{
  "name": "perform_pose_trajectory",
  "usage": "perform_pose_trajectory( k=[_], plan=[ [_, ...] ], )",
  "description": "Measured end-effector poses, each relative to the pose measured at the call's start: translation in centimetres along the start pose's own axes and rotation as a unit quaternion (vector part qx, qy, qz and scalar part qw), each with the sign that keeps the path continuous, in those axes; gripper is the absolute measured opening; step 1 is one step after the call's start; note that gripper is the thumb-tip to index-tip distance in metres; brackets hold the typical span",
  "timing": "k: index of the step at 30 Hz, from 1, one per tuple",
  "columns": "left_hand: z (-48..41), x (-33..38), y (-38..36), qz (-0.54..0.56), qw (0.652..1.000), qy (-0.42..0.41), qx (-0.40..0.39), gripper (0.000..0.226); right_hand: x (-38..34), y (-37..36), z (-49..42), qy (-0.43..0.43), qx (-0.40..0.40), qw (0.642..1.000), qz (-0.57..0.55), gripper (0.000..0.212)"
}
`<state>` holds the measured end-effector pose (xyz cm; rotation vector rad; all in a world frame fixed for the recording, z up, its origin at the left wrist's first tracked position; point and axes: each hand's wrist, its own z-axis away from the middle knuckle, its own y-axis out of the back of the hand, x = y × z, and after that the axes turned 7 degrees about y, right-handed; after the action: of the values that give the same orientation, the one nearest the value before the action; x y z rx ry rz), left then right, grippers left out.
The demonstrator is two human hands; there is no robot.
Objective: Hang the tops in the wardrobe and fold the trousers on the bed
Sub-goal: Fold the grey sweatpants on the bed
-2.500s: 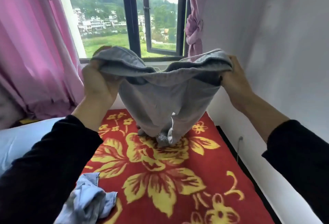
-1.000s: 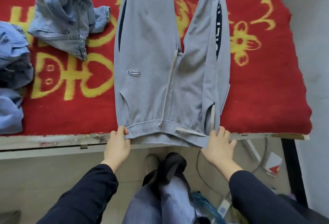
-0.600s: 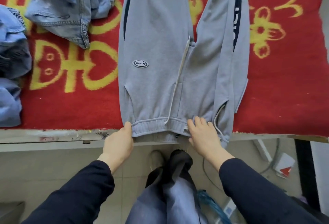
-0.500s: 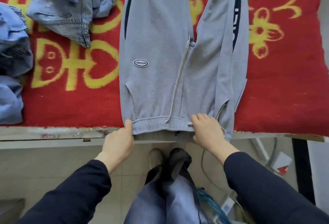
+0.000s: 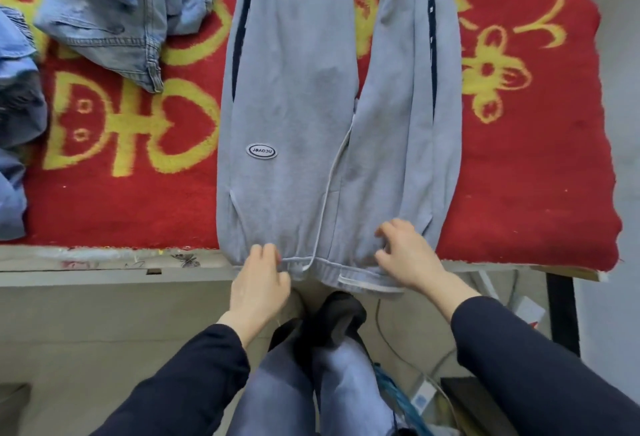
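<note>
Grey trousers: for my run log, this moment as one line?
stage: pre-fold | grey trousers: on red blanket, waistband at bed edge | left hand: pinches waistband | right hand: curled on cloth, grip unclear

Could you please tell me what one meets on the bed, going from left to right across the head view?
Blue denim heap at the left edge → crumpled denim top → grey trousers laid flat → bare red blanket with yellow flowers.

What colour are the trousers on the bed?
The trousers are light grey with dark side stripes; head view.
</note>
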<state>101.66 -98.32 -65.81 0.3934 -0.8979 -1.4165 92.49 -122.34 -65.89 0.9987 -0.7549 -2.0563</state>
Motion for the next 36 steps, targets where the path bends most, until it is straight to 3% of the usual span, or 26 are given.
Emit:
perform_pose_trajectory(
  k=[4,10,13,16,19,22,24,26,29,34,36],
  plan=[
    [-1.5,7.3,-1.5,0.062,0.995,-0.083,-0.01,0.01,4.2,5.6,-3.7,-0.086,0.12,0.988,-0.045,0.03],
    [-2.5,16.7,-6.4,0.085,0.983,-0.152,-0.052,0.015,8.9,10.1,-8.7,-0.13,0.2,0.967,-0.087,0.036],
    [-2.8,20.1,-8.7,0.024,0.991,-0.111,-0.074,0.04,10.0,10.8,-11.2,-0.134,0.172,0.972,-0.084,0.045],
    [-3.5,22.5,-10.0,-0.062,0.991,-0.054,-0.103,0.059,9.8,11.2,-12.9,-0.153,0.105,0.983,-0.007,0.051],
    [-4.0,24.1,-10.1,-0.102,0.987,-0.053,-0.111,0.037,9.9,11.9,-14.2,-0.169,0.067,0.983,-0.03,0.027],
    [-4.5,23.9,-9.7,-0.004,0.983,-0.046,-0.178,0.015,10.5,13.3,-14.1,-0.244,0.128,0.935,-0.223,0.02],
    [-4.7,23.0,-8.2,0.093,0.962,-0.025,-0.256,0.032,10.3,14.1,-13.3,-0.294,0.181,0.884,-0.314,0.027],
    [-4.6,21.4,-5.0,0.188,0.921,-0.014,-0.34,0.035,9.2,14.8,-13.0,-0.288,0.202,0.867,-0.354,0.014],
    [-4.9,17.1,0.8,0.286,0.866,-0.014,-0.41,0.018,5.1,16.4,-14.5,-0.22,0.262,0.865,-0.367,0.013],
    [-5.8,8.4,9.8,0.454,0.785,0.067,-0.415,0.033,-6.9,17.2,-19.5,-0.072,0.324,0.87,-0.366,0.018],
    [-6.7,4.4,12.1,0.473,0.772,0.093,-0.415,0.042,-11.9,16.0,-21.5,-0.021,0.288,0.891,-0.35,0.02]
  ],
)
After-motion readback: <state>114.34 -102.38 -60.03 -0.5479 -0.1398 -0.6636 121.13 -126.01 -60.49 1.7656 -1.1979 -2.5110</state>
